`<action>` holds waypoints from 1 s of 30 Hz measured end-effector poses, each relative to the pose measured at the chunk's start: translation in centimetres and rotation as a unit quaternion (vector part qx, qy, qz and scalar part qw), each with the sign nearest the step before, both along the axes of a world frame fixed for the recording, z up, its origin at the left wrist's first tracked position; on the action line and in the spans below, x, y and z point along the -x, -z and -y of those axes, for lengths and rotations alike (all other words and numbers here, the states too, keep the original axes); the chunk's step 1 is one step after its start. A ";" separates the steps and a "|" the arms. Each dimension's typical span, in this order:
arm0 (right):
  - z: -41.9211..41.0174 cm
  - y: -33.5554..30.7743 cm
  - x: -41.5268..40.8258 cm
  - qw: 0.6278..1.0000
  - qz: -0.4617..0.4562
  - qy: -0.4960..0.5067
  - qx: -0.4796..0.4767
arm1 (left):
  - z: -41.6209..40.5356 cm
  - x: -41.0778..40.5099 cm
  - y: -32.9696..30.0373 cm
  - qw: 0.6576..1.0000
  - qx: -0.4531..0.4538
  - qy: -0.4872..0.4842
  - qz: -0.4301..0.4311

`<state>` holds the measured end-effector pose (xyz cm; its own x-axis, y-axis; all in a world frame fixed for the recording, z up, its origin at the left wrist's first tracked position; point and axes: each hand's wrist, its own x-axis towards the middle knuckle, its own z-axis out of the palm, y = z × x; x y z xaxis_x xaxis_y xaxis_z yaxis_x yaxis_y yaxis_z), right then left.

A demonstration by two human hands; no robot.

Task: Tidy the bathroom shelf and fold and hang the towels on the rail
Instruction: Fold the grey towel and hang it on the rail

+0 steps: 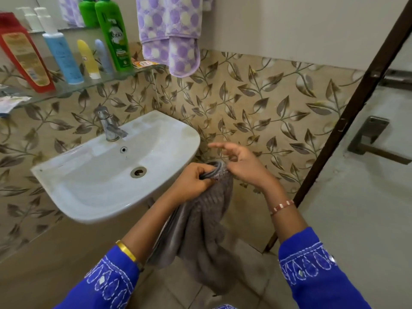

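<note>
A grey towel point(200, 233) hangs bunched in front of me, to the right of the sink. My left hand point(191, 181) grips its gathered top edge. My right hand point(243, 163) touches the same edge with its thumb side, its fingers spread and reaching outward. A purple dotted towel point(171, 34) hangs folded on the wall above. On the glass shelf point(73, 88) stand a red bottle point(24, 52), a blue pump bottle point(60, 52), a yellow tube point(88, 59), a pale blue tube point(103, 55) and a green bottle point(116, 34).
A white sink point(107, 175) with a chrome tap point(109, 126) juts from the leaf-patterned tiled wall. A door with a dark frame point(347, 123) and metal handle point(374, 141) stands at the right. Sachets point(11, 101) lie on the shelf's left end.
</note>
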<state>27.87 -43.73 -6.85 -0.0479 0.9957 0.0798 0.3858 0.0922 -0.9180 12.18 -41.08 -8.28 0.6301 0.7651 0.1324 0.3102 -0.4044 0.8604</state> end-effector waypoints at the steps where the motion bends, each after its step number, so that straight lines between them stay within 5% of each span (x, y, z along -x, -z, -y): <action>1: 0.1 -0.1 0.3 1.000 -0.003 -0.019 -0.001 | -0.2 0.3 0.0 1.000 0.003 0.003 -0.004; 14: 0.1 2.1 -1.1 0.991 0.097 -0.060 0.069 | -0.4 2.7 -1.3 0.988 0.067 -0.106 0.090; 18: -0.3 3.6 -1.9 0.987 0.131 0.024 0.085 | -1.2 4.2 -1.1 0.979 0.059 -0.156 0.119; 23: -0.6 3.0 -1.9 0.983 0.043 0.175 -0.047 | -2.2 5.7 0.8 0.986 -0.024 -0.162 0.007; 26: -0.7 1.1 -2.2 0.986 0.005 0.151 -0.068 | -2.9 6.6 2.9 0.972 -0.080 -0.201 -0.089; 30: -0.8 0.3 -1.9 0.993 -0.053 0.088 -0.054 | -2.9 6.7 4.5 0.962 -0.086 -0.258 -0.031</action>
